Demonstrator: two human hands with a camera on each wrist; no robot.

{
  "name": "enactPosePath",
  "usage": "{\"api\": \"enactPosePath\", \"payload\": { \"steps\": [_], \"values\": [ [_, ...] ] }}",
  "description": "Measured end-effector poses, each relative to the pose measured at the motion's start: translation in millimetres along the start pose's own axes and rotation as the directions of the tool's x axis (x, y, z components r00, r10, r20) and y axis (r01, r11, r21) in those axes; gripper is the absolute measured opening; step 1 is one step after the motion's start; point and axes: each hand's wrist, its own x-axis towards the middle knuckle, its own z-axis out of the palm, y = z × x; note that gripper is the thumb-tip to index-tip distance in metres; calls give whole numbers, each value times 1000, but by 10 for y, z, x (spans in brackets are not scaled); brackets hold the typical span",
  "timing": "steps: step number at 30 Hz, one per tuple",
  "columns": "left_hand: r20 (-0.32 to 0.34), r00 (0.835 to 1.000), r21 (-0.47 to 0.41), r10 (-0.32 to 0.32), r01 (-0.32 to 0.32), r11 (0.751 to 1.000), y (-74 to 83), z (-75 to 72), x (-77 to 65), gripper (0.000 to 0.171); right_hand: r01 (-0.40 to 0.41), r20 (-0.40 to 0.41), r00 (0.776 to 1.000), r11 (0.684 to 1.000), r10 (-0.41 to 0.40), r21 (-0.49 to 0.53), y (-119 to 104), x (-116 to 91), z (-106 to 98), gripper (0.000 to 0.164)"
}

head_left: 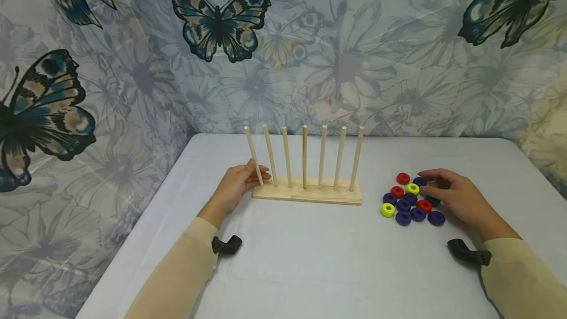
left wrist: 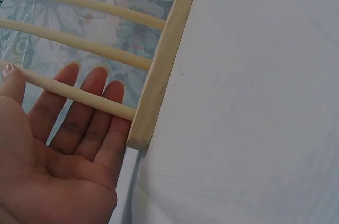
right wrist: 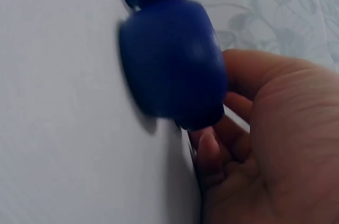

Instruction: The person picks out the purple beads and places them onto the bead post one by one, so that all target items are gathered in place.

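Observation:
A wooden peg rack (head_left: 325, 194) with several upright pegs stands near the table's middle. My left hand (head_left: 236, 183) holds its leftmost peg (left wrist: 100, 102), the thumb on the near side and the fingers behind. At the right lies a cluster of small rings: blue, red (head_left: 402, 178) and yellow (head_left: 387, 210). My right hand (head_left: 456, 196) is at the cluster's far right, thumb and index finger on either side of a blue ring (head_left: 419, 181). In the right wrist view, another blue ring (right wrist: 172, 60) hides the index fingertip and part of the grip.
A white cloth covers the table (head_left: 310, 260). Behind it hangs a floral backdrop with butterflies (head_left: 217, 23). No rings sit on the pegs. A stretch of bare cloth separates the rack from the rings. Dark bands (head_left: 227, 245) are worn on both wrists.

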Motion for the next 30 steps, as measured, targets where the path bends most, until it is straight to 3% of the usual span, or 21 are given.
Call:
{"api": "enactPosePath", "payload": {
  "steps": [16, 30],
  "values": [
    [-12, 1000, -7, -1, 1, 1000, -15, -11, -6, 66, -9, -10, 1000, 998, 8, -57, -63, 17, 41, 48],
    [-17, 1000, -3, -2, 1, 1000, -16, -6, -9, 66, -32, -105, 994, 998, 26, -63, -87, 14, 58, 48]
  ]
}}
